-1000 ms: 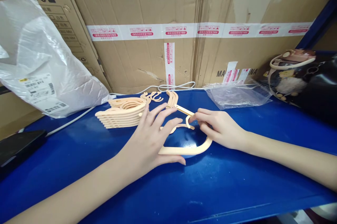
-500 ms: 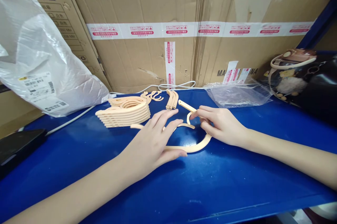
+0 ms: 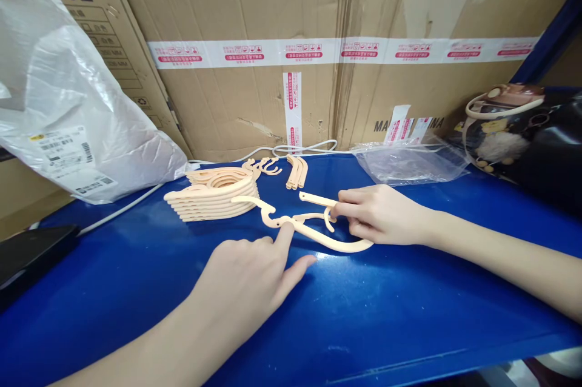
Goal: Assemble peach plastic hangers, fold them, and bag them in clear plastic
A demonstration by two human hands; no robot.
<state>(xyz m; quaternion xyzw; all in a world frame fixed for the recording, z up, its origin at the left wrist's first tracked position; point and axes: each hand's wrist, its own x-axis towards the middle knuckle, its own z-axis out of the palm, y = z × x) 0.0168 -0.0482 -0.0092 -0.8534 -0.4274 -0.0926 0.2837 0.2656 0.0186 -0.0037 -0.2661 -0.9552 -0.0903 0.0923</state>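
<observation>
A cream plastic folding clothes hanger [image 3: 336, 242] lies on the blue table, its parts swung at different angles. My left hand [image 3: 250, 275] rests its index fingertip on the hanger near the joint, the thumb stretched out to the side and the other fingers curled. At the hanger's right end, my right hand [image 3: 384, 216] is closed around an arm of it; the fingertips are partly hidden. Behind my left hand stands a stack of matching hangers [image 3: 213, 196]. Several small hooks [image 3: 264, 165] and a small bunch of curved strips [image 3: 297, 171] lie farther back.
Cardboard boxes [image 3: 254, 102] form a wall at the back. A white plastic parcel bag [image 3: 104, 114] and a dark flat device [image 3: 36, 253] are on the left. A clear plastic bag [image 3: 409, 164] and a cup with a strap [image 3: 500, 126] sit at the back right.
My left hand has drawn back toward me, leaving its index finger on the hanger and uncovering the joint. The hanger has turned slightly, its left end now farther back.
</observation>
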